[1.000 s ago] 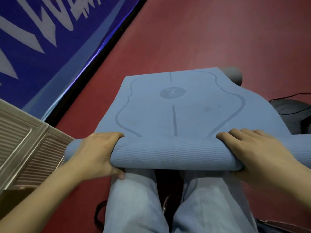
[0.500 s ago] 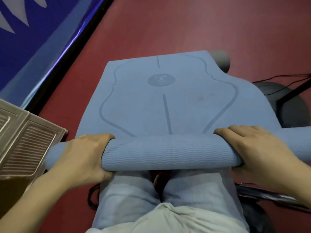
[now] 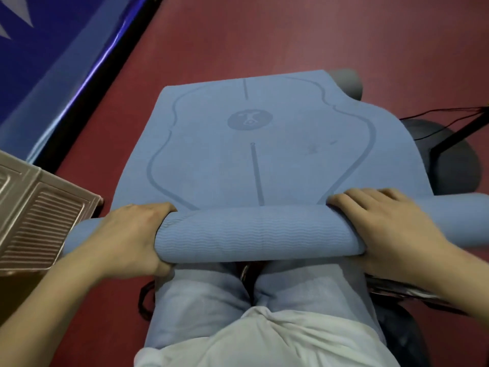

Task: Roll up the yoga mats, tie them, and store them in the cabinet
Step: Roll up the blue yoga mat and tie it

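While the blue foam yoga mat lies partly unrolled on the dark red floor, its near end is wound into a thick roll resting across the person's knees. The left hand clamps the roll's left part, fingers curled over the top; the right hand lies flatter on the right part, pressing down. Rolling is the step in hand, roughly half done. Next, both hands should push evenly toward the far edge, where what may be a grey rolled mat lies half-hidden, keeping the ends flush
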A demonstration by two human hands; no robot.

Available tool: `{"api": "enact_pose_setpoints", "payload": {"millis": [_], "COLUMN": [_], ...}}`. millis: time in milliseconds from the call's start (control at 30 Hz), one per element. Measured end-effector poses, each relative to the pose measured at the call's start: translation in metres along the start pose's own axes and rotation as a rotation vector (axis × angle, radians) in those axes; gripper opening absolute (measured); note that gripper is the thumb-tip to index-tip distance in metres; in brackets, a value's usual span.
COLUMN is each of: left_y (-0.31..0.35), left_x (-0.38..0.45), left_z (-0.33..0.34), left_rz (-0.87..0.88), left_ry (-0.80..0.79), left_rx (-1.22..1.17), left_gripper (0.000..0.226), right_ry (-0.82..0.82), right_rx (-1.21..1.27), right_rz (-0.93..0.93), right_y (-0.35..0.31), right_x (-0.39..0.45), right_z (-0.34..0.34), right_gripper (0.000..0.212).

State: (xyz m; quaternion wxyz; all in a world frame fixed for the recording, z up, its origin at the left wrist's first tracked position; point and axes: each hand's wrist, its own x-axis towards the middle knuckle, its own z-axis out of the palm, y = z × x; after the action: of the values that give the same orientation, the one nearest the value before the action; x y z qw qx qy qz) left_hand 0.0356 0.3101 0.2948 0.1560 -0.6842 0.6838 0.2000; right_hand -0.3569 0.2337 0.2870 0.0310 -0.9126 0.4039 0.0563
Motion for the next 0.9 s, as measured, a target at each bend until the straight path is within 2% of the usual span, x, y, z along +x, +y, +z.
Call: {"api": "enact_pose_setpoints", "payload": {"millis": [67,167,233,300,400,533,633,700,900], "left_y": [0.000,0.001,0.000,0.000,0.002,0.002,0.002,0.003,0.004], "left_x": [0.004,0.007,0.008,0.009,0.011,0.010,0.004,0.004,0.019], "left_z": [-0.001,0.002,0.006,0.007,0.001,0.002,0.013,0.024,0.019], "left_rz": [-0.015,-0.002,0.061,0.120,0.166,0.166,0.170,0.172,0.112], "left_ry": [-0.006,0.084,0.202,0.275,0.306,0.342,0.417,0.441,0.387], "left_rx": [-0.044,-0.080,-0.088,-0.097,-0.080,-0.011,-0.038,-0.042,-0.001], "left_gripper": [0.083,0.093,0.096,0.091,0.082,0.086,0.084,0.087,0.084], "right_ry": [-0.151,-0.348,-0.414,-0.470,-0.575,-0.743,-0.773,-0.754,-0.522], "right_rx": [0.027,0.032,0.058,0.093,0.186,0.329,0.358,0.290,0.154], "right_rz": [-0.030,-0.047,-0.047,-0.039,-0.013,0.033,0.053,0.070,0.073], "right_y": [0.010,0.021,0.026,0.030,0.035,0.042,0.040,0.034,0.021], "right_x": [0.017,0.037,0.046,0.051,0.060,0.078,0.084,0.082,0.063], "right_z": [-0.015,-0.026,-0.029,-0.030,-0.034,-0.045,-0.049,-0.047,-0.048], "right_gripper": [0.075,0.074,0.076,0.077,0.082,0.088,0.091,0.092,0.097]}}
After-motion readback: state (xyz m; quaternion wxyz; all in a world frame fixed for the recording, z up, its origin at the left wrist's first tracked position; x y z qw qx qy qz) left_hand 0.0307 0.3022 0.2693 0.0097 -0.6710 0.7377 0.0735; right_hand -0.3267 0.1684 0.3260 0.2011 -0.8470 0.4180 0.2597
